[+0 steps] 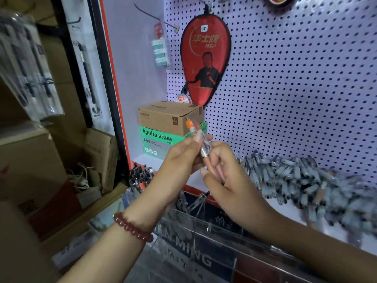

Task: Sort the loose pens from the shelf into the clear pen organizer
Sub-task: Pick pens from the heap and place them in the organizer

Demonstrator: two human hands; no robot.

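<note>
Head view: perforated pegboard (295, 78) at the back, white shelf (285, 211) beneath it. Heaped along the shelf's right half, a blurred pile of loose pens (306, 176). Below the shelf's front edge, the clear pen organizer (195, 227), some dark pens standing in it at the left. At the shelf's back left corner, a brown carton (169, 117) stacked on a green box (157, 141). Raised over the shelf's left part, left hand (179, 158) pinching the middle and right hand (222, 172) curled round the lower end of two orange-capped pens (201, 139), near upright.
</note>
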